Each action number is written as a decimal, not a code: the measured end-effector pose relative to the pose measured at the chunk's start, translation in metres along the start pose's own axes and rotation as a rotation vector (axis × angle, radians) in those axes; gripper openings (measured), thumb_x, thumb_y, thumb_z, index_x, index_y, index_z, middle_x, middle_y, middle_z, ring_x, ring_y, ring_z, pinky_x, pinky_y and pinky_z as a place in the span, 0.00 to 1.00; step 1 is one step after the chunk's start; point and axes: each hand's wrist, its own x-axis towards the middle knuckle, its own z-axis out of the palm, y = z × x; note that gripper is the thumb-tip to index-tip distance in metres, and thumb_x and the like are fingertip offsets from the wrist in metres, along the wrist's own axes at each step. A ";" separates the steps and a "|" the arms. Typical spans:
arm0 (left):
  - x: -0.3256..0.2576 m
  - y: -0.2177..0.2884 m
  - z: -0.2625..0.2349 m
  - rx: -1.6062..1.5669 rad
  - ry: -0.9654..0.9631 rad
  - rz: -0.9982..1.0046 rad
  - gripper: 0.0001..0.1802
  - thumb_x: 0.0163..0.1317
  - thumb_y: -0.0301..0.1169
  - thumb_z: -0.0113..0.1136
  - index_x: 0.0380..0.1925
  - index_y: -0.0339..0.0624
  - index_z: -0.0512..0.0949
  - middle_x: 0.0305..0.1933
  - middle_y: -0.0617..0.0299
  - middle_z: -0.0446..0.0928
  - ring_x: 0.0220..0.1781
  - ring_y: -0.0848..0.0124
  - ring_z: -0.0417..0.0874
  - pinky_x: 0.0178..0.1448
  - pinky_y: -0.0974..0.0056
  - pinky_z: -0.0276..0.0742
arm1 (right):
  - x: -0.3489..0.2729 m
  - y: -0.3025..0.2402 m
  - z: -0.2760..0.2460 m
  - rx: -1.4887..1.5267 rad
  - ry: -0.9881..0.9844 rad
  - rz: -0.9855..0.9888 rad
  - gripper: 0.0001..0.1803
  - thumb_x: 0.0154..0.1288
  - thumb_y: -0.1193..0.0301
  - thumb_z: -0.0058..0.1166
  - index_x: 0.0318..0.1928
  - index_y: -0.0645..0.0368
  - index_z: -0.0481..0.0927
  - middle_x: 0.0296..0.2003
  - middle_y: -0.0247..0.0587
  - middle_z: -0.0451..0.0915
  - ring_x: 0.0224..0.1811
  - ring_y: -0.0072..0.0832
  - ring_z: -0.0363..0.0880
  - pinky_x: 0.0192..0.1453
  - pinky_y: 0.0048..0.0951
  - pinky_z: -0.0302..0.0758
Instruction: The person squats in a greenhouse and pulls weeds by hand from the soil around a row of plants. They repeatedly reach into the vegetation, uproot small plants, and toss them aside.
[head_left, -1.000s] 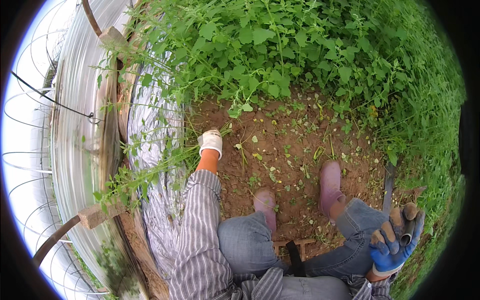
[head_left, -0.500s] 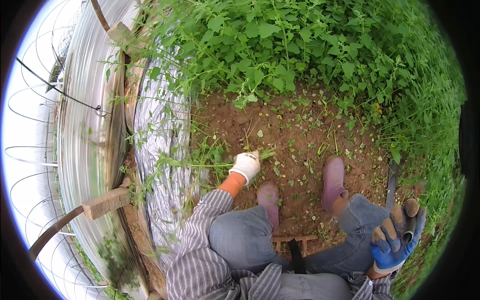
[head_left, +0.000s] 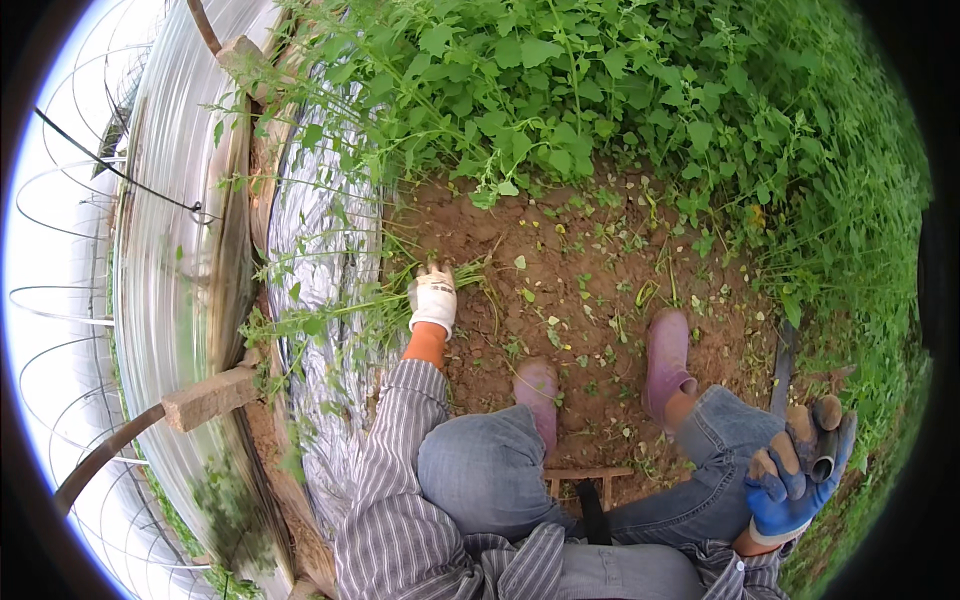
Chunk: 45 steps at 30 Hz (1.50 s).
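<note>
In the head view, the person's left hand [head_left: 433, 298], in a white glove, is curled over a bunch of stems [head_left: 378, 303] low at the left edge of the bare soil [head_left: 470, 222]. The cut or pulled ends poke out to the right of the fist, while the leafy tops trail leftward onto the silver sheet [head_left: 328, 440]. The right hand [head_left: 795, 490], in a blue glove with grimy fingers, is closed round a dark tube [head_left: 824, 464] just beside the right knee [head_left: 722, 435].

What would worry me, standing here, is that long bunch: a loose grip could let single stalks slide out, and the spread tops could snag on the crinkled sheet and drag or tear it. The tube, if its far end is a blade, might catch the jeans should that wrist turn carelessly. A boot [head_left: 668, 365] could also slip on the scattered leaves.

I can't see the left fingertips under the stems, nor how many stalks they hold. The tube's other end is hidden by the glove, so I can't name the tool. A brown frame [head_left: 560, 480] shows only partly beneath the person, and the tall plants [head_left: 560, 90] blur together toward the right rim.
</note>
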 end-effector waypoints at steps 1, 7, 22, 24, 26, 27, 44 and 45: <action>0.001 -0.001 0.003 0.018 0.007 -0.022 0.21 0.60 0.31 0.46 0.55 0.50 0.66 0.52 0.59 0.71 0.51 0.65 0.74 0.42 0.60 0.77 | 0.000 0.001 -0.002 -0.016 0.002 -0.019 0.15 0.73 0.57 0.27 0.44 0.53 0.63 0.31 0.38 0.62 0.20 0.22 0.63 0.30 0.30 0.65; 0.015 -0.008 0.007 -0.031 -0.158 -0.065 0.20 0.56 0.29 0.50 0.51 0.42 0.68 0.45 0.55 0.76 0.41 0.62 0.81 0.35 0.57 0.78 | 0.001 -0.003 -0.002 -0.047 -0.013 -0.008 0.15 0.73 0.56 0.27 0.43 0.54 0.62 0.30 0.38 0.61 0.19 0.23 0.63 0.29 0.30 0.65; -0.029 -0.011 0.005 -0.123 -0.384 0.217 0.23 0.55 0.32 0.48 0.53 0.38 0.69 0.46 0.50 0.77 0.44 0.60 0.81 0.42 0.52 0.77 | 0.001 0.006 0.005 0.000 0.130 -0.011 0.16 0.71 0.53 0.29 0.44 0.50 0.64 0.27 0.35 0.60 0.16 0.22 0.59 0.25 0.32 0.62; -0.052 -0.014 0.012 -0.258 -0.383 0.136 0.26 0.53 0.33 0.50 0.55 0.39 0.68 0.47 0.48 0.77 0.47 0.58 0.79 0.47 0.55 0.75 | 0.001 0.005 0.001 -0.025 0.078 0.001 0.17 0.71 0.53 0.28 0.44 0.50 0.64 0.28 0.35 0.60 0.17 0.22 0.59 0.25 0.31 0.61; -0.062 -0.022 0.014 -0.549 -0.279 -0.056 0.29 0.51 0.33 0.54 0.55 0.39 0.67 0.47 0.47 0.76 0.48 0.58 0.78 0.51 0.60 0.73 | -0.001 0.008 0.003 0.001 0.091 0.005 0.17 0.71 0.53 0.28 0.44 0.50 0.64 0.28 0.35 0.59 0.17 0.22 0.59 0.25 0.31 0.61; -0.063 -0.022 0.012 -0.716 -0.197 -0.162 0.30 0.49 0.32 0.57 0.55 0.38 0.67 0.48 0.47 0.76 0.48 0.58 0.78 0.53 0.62 0.72 | -0.003 0.009 0.004 0.010 0.100 0.007 0.17 0.71 0.53 0.28 0.44 0.50 0.64 0.28 0.35 0.59 0.17 0.22 0.59 0.25 0.31 0.60; 0.022 0.089 -0.034 -0.656 -0.345 0.017 0.30 0.55 0.31 0.48 0.59 0.33 0.60 0.45 0.44 0.77 0.46 0.55 0.79 0.48 0.55 0.75 | -0.001 -0.011 -0.028 -0.127 -0.028 -0.065 0.22 0.73 0.60 0.29 0.59 0.60 0.62 0.31 0.37 0.59 0.22 0.22 0.59 0.27 0.27 0.60; 0.014 0.082 -0.032 -0.645 -0.363 0.054 0.27 0.55 0.31 0.49 0.56 0.33 0.64 0.43 0.44 0.77 0.45 0.55 0.80 0.47 0.56 0.75 | -0.002 -0.010 -0.028 -0.125 -0.019 -0.085 0.22 0.73 0.60 0.29 0.59 0.61 0.62 0.30 0.37 0.59 0.22 0.22 0.59 0.27 0.27 0.60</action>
